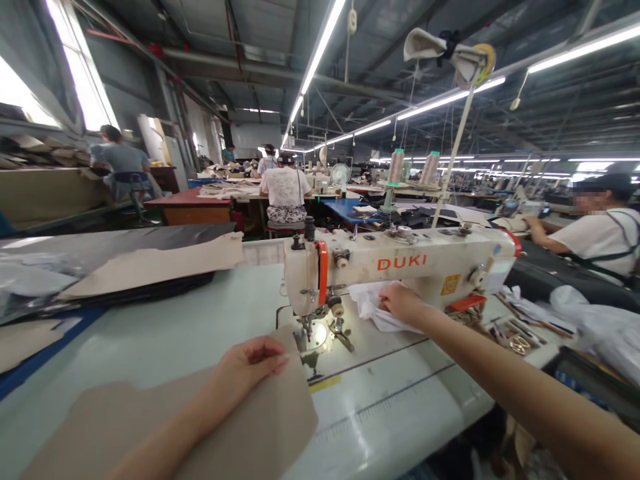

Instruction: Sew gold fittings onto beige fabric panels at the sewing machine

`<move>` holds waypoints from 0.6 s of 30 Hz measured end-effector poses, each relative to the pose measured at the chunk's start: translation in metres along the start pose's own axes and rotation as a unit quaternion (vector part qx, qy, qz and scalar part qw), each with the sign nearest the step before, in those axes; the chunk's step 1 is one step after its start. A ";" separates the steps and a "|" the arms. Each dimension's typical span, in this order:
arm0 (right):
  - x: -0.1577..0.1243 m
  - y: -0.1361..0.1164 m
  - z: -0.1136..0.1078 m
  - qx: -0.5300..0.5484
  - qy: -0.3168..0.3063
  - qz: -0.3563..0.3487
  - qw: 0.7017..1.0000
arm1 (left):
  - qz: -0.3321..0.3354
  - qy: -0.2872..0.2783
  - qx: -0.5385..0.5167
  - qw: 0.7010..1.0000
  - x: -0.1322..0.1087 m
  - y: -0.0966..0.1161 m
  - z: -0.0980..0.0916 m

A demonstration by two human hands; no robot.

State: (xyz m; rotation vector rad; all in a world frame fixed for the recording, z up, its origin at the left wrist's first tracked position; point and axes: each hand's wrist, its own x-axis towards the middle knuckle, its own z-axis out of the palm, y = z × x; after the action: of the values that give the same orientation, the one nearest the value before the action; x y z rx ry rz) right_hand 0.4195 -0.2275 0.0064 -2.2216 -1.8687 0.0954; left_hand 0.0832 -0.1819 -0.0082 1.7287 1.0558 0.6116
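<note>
A beige fabric panel [260, 427] lies flat at the front left of the sewing table, its right edge near the needle plate. My left hand [255, 360] rests over this panel, thumb and fingers drawn together at its upper edge. Under the arm of the white sewing machine [405, 257], a crumpled white cloth [367, 303] sits on the table. My right hand [397, 300] grips this cloth with bent fingers. Between my hands are the lit needle plate [316, 333] and presser foot, with nothing under the foot that I can make out.
Stacked beige and black pieces [165, 263] lie at the back left beside clear plastic. A tray [515, 337] with scissors stands at the right, near a white bag [585, 320]. A co-worker [600, 233] sits at the right; other people work farther back. Thread cones [397, 167] stand behind the machine.
</note>
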 end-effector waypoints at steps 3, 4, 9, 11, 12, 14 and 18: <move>0.007 -0.001 0.007 -0.027 -0.035 0.021 0.999 | 0.001 0.002 -0.008 1.000 0.001 -0.002 -0.001; 0.008 -0.001 0.007 -0.031 -0.037 0.025 0.999 | 0.001 0.001 -0.008 1.000 0.002 -0.002 -0.002; 0.009 -0.001 0.002 -0.019 -0.010 0.028 0.999 | -0.005 0.000 -0.013 1.000 0.002 -0.003 -0.001; 0.008 -0.002 0.000 0.002 0.008 0.026 1.000 | -0.002 0.000 -0.021 1.000 0.002 -0.004 -0.001; 0.006 -0.003 -0.001 0.017 0.020 0.026 0.999 | -0.002 -0.001 -0.024 1.000 0.003 -0.005 -0.001; 0.002 -0.004 -0.001 0.060 0.048 0.025 0.997 | -0.003 -0.001 -0.031 1.000 0.003 -0.008 -0.001; -0.014 -0.008 0.001 0.190 0.110 0.017 0.975 | -0.016 0.005 -0.047 0.999 0.003 -0.009 -0.001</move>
State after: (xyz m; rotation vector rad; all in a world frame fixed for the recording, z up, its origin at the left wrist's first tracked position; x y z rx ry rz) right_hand 0.4095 -0.2397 0.0061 -1.9180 -1.5455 0.1884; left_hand 0.0802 -0.1777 -0.0158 1.6262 1.0439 0.6399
